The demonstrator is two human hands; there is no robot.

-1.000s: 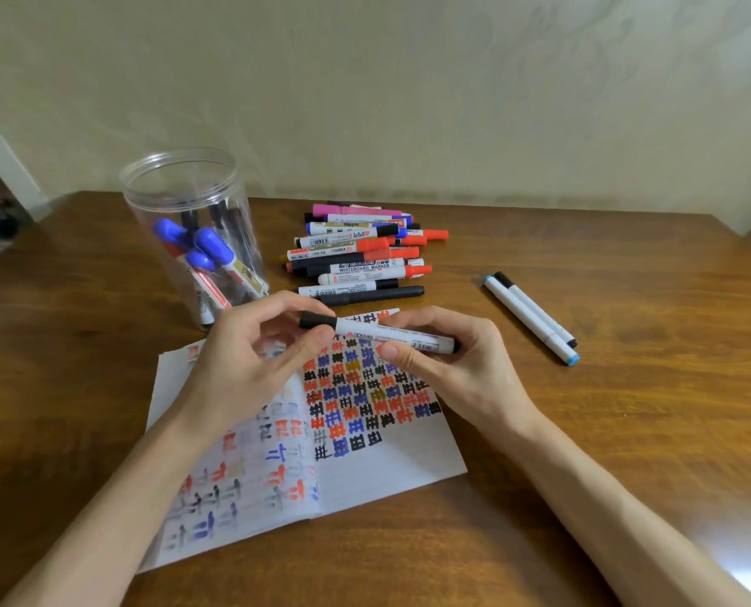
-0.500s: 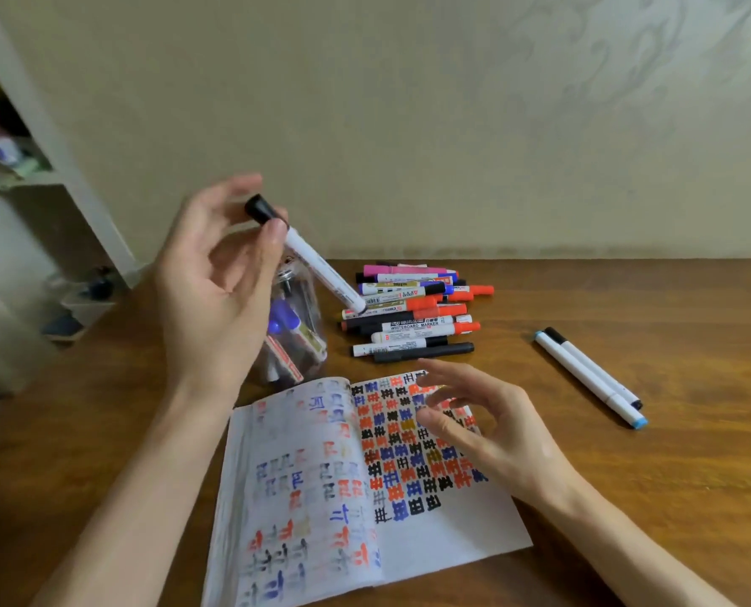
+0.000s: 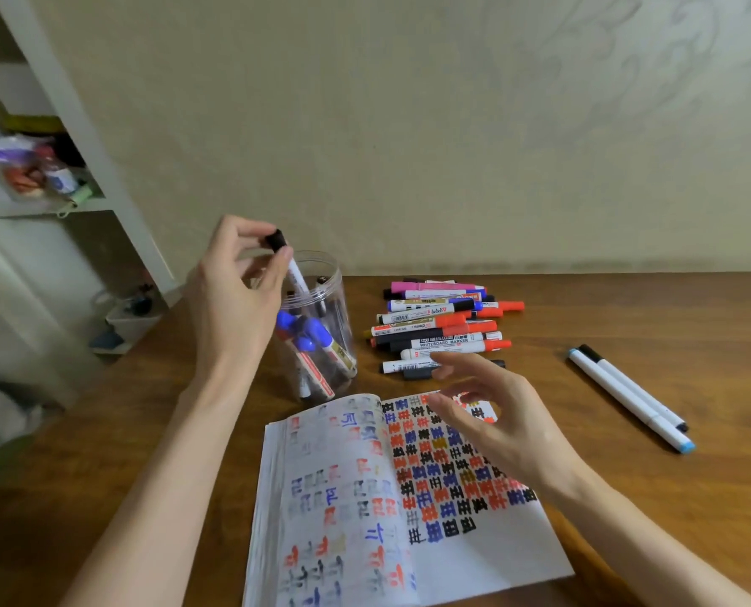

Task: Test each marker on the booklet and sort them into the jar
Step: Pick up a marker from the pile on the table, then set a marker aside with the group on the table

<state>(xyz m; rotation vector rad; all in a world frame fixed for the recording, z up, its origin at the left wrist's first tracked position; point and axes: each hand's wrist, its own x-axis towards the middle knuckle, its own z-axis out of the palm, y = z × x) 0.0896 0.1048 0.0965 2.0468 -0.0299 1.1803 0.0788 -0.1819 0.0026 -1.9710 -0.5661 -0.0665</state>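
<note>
Pinching black-capped marker over jar — left hand; right hand empty, spread above booklet.

"WHITEBOARD MARKER" was read on the white barrel of a red-capped marker in the pile; other barrel labels were too blurred.

A wooden table stands against a pale wall; at left, a white shelf holds blurred clutter
</note>
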